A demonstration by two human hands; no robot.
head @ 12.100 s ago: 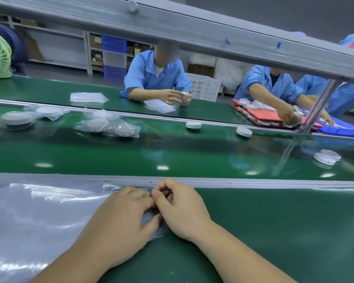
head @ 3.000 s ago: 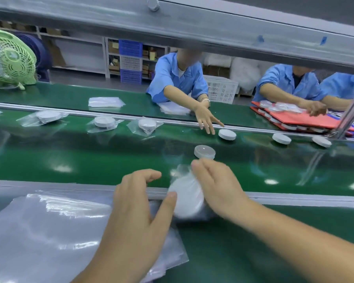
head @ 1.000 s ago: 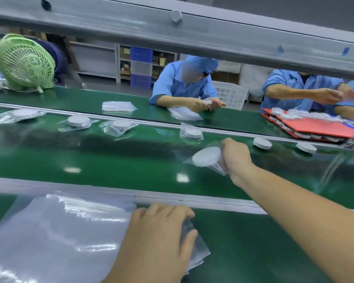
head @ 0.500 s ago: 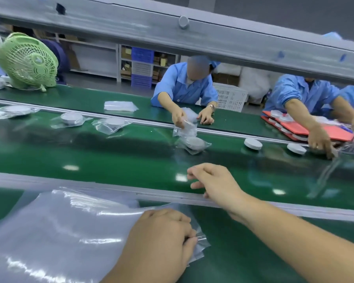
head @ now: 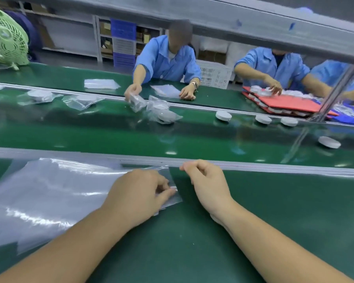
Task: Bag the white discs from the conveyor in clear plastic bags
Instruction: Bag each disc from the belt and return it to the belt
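The left hand (head: 139, 193) lies on the pile of clear bags (head: 49, 190) on the green table (head: 274, 201). Its fingers are bent, and the thumb and first finger pinch the right edge of the pile. The right hand (head: 207, 180) is just beside that edge. Its fingers are curled in and it holds nothing. The bare white discs (head: 223, 115) sit on the shiny belt (head: 90, 135) behind the hands, off to the right. Some bagged discs (head: 166, 117) lie on the belt too.
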